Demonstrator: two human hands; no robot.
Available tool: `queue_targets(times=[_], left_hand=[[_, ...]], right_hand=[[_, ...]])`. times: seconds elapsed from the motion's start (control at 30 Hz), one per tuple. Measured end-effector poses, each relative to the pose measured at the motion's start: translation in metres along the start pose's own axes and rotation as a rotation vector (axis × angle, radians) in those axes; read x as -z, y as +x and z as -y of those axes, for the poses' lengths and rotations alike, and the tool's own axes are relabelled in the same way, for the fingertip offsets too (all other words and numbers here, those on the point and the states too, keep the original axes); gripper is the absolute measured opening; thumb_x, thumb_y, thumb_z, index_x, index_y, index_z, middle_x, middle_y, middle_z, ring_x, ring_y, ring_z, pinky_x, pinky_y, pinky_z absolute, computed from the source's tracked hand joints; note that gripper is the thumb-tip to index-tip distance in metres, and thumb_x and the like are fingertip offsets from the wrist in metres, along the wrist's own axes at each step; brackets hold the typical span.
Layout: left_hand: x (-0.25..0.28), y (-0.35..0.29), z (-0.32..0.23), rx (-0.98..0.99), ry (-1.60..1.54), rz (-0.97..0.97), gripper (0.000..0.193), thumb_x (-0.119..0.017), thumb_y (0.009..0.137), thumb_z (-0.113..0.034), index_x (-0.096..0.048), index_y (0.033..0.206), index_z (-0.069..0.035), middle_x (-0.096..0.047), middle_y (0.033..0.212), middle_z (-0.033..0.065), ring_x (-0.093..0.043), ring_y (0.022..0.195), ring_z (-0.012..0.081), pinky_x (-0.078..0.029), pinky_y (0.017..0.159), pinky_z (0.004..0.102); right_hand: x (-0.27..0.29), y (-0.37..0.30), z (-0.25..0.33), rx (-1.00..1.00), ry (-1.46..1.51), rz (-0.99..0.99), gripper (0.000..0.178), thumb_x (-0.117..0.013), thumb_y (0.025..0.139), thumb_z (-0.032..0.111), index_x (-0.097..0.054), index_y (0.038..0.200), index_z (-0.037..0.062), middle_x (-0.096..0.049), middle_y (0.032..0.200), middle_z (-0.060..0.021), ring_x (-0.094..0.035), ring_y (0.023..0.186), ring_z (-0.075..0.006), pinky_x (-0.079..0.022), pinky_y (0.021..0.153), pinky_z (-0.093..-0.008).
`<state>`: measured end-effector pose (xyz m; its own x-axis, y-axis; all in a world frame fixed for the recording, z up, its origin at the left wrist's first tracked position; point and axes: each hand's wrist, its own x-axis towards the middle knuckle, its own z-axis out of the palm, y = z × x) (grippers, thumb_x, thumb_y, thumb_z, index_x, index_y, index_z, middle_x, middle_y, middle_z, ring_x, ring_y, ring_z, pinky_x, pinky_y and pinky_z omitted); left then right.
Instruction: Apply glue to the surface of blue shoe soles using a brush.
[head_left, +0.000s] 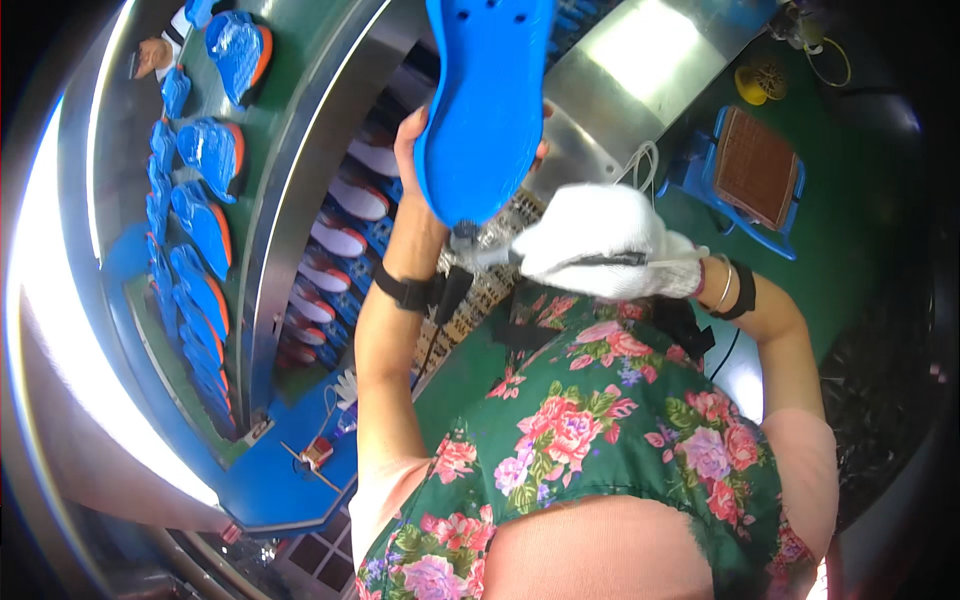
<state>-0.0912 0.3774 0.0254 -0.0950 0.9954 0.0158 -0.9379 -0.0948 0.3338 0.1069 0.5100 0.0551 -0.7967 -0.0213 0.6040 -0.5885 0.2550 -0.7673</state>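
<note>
My bare left hand (413, 150) grips a blue sole-shaped plastic piece (480, 120) by its sides. The piece stands with its rounded end down and has dark holes near the upper end. In a white knit glove, my right hand (595, 240) is closed around a slim tool with a dark handle (610, 260). A pale, blurred shaft leads from it to a small dark tip (466, 230), right at the lower rim of the blue piece. I cannot tell whether the tip touches it. Most of the left palm is hidden behind the piece.
Blue pieces with orange edges (208, 155) line a green conveyor (290, 100) at the left. Below it, a rack holds several pale soles (340, 240). A metal housing (640, 60) stands ahead. A blue stool with a brown top (757, 165) is at the right. Another person's hand (155, 57) shows far left.
</note>
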Motion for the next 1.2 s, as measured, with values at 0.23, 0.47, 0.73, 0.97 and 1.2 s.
queue_targets(times=[0.23,0.47,0.73,0.97,1.2], left_hand=[[0.014,-0.038,0.04,-0.118,-0.149,-0.266,0.088,-0.047,0.091,-0.07,-0.042,0.147,-0.001,-0.052,0.14,0.0301,-0.06,0.116,0.0483,-0.048,0.1,0.0629],[-0.018,-0.039,0.044,-0.384,0.132,-0.25,0.118,-0.069,0.077,-0.074,-0.021,0.157,-0.002,-0.035,0.152,0.0337,-0.055,0.126,0.0442,-0.051,0.1,0.0585],[-0.06,0.043,-0.103,-0.779,-0.092,-0.02,0.115,-0.085,0.077,-0.041,-0.014,0.159,-0.003,-0.017,0.161,0.0277,-0.021,0.148,0.0472,-0.039,0.114,0.0572],[-0.08,0.108,-0.108,-0.652,-0.554,-0.184,0.097,-0.044,0.097,-0.062,-0.009,0.157,0.007,-0.019,0.164,0.0241,-0.024,0.15,0.0411,-0.028,0.121,0.0561],[-0.05,0.218,-0.229,-0.696,1.026,-0.942,0.09,-0.064,0.092,-0.054,-0.023,0.157,-0.007,-0.042,0.146,0.0269,-0.037,0.139,0.04,-0.034,0.114,0.0474]], right_hand=[[0.037,0.023,-0.033,-0.153,-0.017,-0.321,0.018,-0.075,0.08,-0.004,-0.076,0.097,0.0012,-0.074,0.096,-0.012,-0.07,0.086,-0.0227,-0.056,0.077,-0.0333],[0.05,0.024,0.009,-0.293,0.288,-0.261,0.009,-0.078,0.076,-0.002,-0.077,0.085,0.0009,-0.076,0.092,-0.0147,-0.073,0.087,-0.0234,-0.057,0.077,-0.0342],[0.059,-0.019,-0.011,-0.644,0.483,-0.553,0.016,-0.073,0.084,0.0,-0.077,0.099,0.0,-0.077,0.099,-0.01,-0.071,0.09,-0.014,-0.056,0.081,-0.0281],[0.018,-0.05,-0.047,-0.713,0.429,-0.324,0.016,-0.074,0.086,0.007,-0.076,0.1,-0.0004,-0.076,0.094,-0.0082,-0.07,0.084,-0.0133,-0.056,0.076,-0.0281],[0.036,-0.075,-0.049,-0.803,0.608,-0.379,0.019,-0.074,0.085,0.006,-0.075,0.102,-0.0034,-0.076,0.101,-0.0113,-0.071,0.093,-0.0156,-0.056,0.086,-0.0284]])
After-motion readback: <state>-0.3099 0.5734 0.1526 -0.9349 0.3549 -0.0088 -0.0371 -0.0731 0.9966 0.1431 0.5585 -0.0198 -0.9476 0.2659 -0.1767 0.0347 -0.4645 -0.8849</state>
